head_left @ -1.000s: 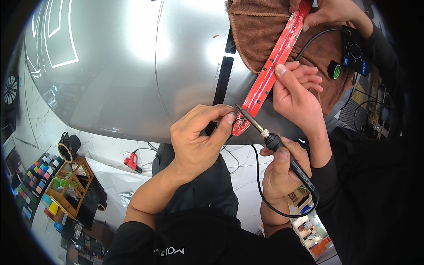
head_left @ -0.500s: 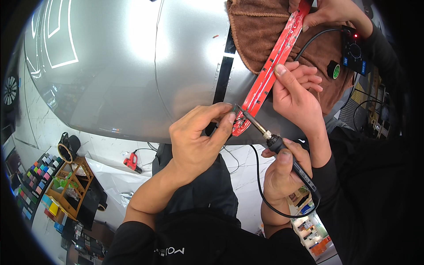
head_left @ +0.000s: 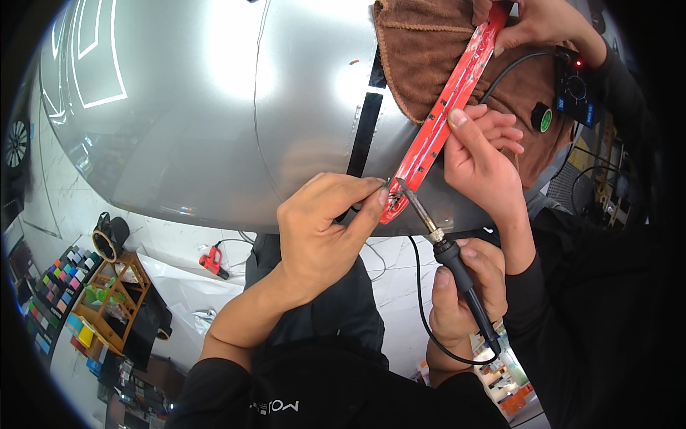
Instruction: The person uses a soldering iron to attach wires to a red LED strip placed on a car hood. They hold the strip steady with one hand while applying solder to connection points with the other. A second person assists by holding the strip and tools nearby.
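My right hand [head_left: 488, 268] grips the black handle of a soldering iron [head_left: 449, 252]. The iron slants up and left, its tip close to the lower end of a long red strip [head_left: 427, 149] with a pale line of parts along it; contact is unclear. At that same end my left hand [head_left: 314, 225] pinches something small and dark between thumb and index finger, too small to name. Thin dark wires [head_left: 393, 200] show beside the fingertips. A co-worker's hand [head_left: 489, 161] steadies the strip's middle with the thumb, and another hand [head_left: 539, 25] holds its upper end.
Beneath lies a silver car panel [head_left: 179, 157] with a brown towel [head_left: 407, 64] on it. A black control box [head_left: 575, 89] with a red light sits right, cabled. The iron's cord [head_left: 420, 286] loops below. A red tool [head_left: 213, 262] and wooden rack [head_left: 114, 307] stand lower left.
The soldering iron's tip has shifted slightly right, and its handle has swung steeper. My left hand has moved a little right, keeping its pinch. The strip has shifted slightly right.
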